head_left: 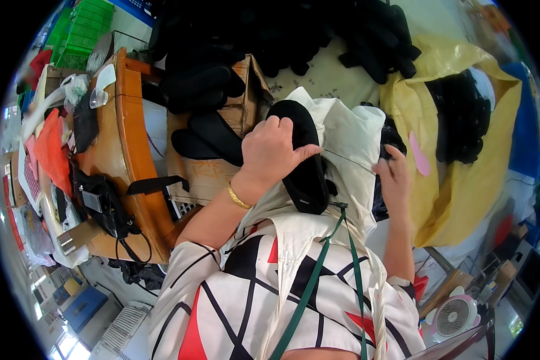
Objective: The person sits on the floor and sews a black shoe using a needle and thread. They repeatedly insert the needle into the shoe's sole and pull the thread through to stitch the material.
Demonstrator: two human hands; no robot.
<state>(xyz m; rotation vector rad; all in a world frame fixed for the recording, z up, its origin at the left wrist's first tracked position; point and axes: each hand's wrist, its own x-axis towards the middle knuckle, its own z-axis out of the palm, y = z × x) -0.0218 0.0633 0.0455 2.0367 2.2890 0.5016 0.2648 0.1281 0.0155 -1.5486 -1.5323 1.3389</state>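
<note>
A black slipper lies sole-long across my lap, on off-white cloth. My left hand is closed over its middle, with the thumb stretched across toward the right edge. To the right of the cloth, my right hand has its fingers bent at a glossy black plastic bag. What those fingers pinch is dark and cannot be made out. Just left of my left hand, more black slippers rest on a cardboard box.
Black footwear is heaped at the far side. A yellow sack with black pieces inside stands at the right. On the left is a wooden table with a black bag. A fan sits at lower right.
</note>
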